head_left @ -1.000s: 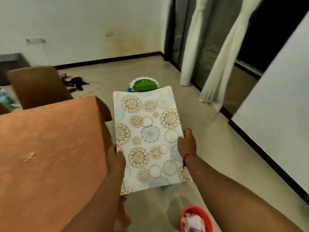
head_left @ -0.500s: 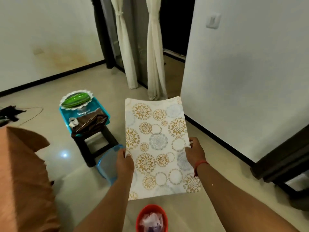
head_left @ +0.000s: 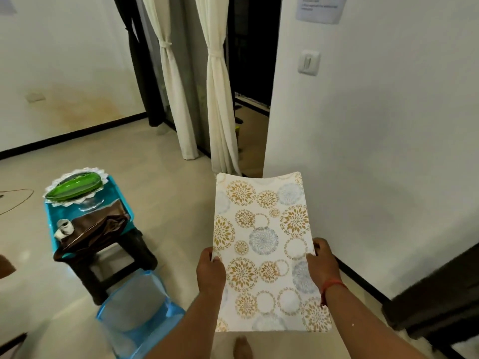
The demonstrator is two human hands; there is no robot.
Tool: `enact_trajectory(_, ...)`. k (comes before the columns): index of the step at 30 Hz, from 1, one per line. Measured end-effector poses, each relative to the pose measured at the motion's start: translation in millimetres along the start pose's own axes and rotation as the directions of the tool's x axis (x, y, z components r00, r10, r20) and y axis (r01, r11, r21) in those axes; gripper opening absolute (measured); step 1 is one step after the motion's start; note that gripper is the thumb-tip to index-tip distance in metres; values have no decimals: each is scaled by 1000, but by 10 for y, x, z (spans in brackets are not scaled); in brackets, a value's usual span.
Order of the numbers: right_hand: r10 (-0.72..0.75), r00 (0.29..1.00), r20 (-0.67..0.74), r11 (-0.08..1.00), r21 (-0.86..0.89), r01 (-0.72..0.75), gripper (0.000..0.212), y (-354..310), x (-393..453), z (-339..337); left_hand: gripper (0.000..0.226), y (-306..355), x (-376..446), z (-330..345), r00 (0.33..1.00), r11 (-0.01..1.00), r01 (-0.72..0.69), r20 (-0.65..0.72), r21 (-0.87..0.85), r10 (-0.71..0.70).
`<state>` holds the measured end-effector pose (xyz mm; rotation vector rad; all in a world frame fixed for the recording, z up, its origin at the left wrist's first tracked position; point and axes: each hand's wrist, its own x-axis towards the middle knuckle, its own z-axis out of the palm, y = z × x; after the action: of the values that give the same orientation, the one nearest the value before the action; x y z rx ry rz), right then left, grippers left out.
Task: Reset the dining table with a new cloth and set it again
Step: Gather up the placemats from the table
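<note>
Pale cream tile makes up the floor (head_left: 160,182), glossy enough to catch soft reflections, and it runs to white walls edged with a dark skirting strip. A yellowish stain spreads low across the left wall (head_left: 77,107). Two cream curtains (head_left: 217,104), each tied at the middle, hang before a dark doorway, and a light switch (head_left: 308,62) sits on the white wall to the right, under a sheet of paper fixed higher up.

Out in front, above the floor, a folded cloth (head_left: 261,244) printed with gold and grey-blue floral roundels is held flat. The left hand (head_left: 210,270) pinches its left edge, thumb on top, and the right hand (head_left: 322,265), a red thread on its wrist, clasps the right edge the same way; each grip is closed on the fabric.

Left of it, well apart, a dark stool (head_left: 114,257) carries a turquoise tray (head_left: 119,200). On the tray rest a green leaf-shaped dish (head_left: 74,188) upon a white lace doily, a crumpled brown cloth (head_left: 96,229) and a small white cup. A translucent blue bin (head_left: 134,309) stands on the floor just beside the stool.
</note>
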<state>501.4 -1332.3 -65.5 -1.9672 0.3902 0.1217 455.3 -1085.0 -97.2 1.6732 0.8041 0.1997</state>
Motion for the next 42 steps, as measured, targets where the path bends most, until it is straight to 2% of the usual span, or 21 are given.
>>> enact_trajectory(5, -47, 999, -2, 997, -58, 47, 31, -463, 1035, 396, 26, 272, 1070, 364, 999, 997, 44, 8, -57, -43)
enact_trajectory(10, -102, 992, 68, 992, -61, 106, 33, -1396, 2348, 1322, 30, 1015, 2539, 337, 995, 991, 18, -91, -130, -30)
enact_trajectory(15, -141, 964, 225, 988, -31, 151, 38, -2282, 3221, 2454, 31, 1547, 3780, -131, 971, 988, 32, -231, -149, -66)
enact_trajectory(22, -235, 838, 493, 960, -16, 278, 31, -3408, 4394, 4266, 29, 1708, 5322, -678, 885, 978, 67, -442, -196, -149)
enact_trajectory(25, -251, 743, 621, 937, -38, 348, 31, -3913, 4710, 5074, 25, 1785, 5771, -913, 781, 956, 94, -575, -279, -245)
enact_trajectory(28, -260, 648, 715, 915, -32, 402, 33, -4330, 4858, 5826, 25, 1857, 6050, -1237, 712, 919, 108, -616, -380, -338)
enact_trajectory(30, -270, 575, 772, 894, -21, 448, 36, -4655, 4874, 6400, 27, 1888, 6277, -1502, 650, 899, 81, -661, -430, -375)
enact_trajectory(32, -279, 473, 836, 865, 6, 501, 38, -4929, 4769, 7043, 26, 1836, 6480, -1825, 557, 871, 80, -703, -485, -442)
enact_trajectory(34, -276, 376, 885, 844, 36, 536, 39, -5139, 4610, 7687, 26, 1677, 6736, -2178, 474, 838, 78, -719, -540, -507)
enact_trajectory(36, -276, 308, 910, 828, 63, 557, 39, -5278, 4445, 8271, 24, 1427, 6993, -2523, 419, 819, 87, -725, -567, -547)
enact_trajectory(39, -258, 260, 931, 806, 58, 589, 40, -5422, 4197, 9083, 20, 1127, 7342, -3019, 344, 772, 117, -704, -625, -622)
enact_trajectory(42, -209, 180, 961, 782, 54, 621, 42, -5548, 3970, 9721, 22, 977, 7566, -3353, 250, 716, 103, -679, -690, -691)
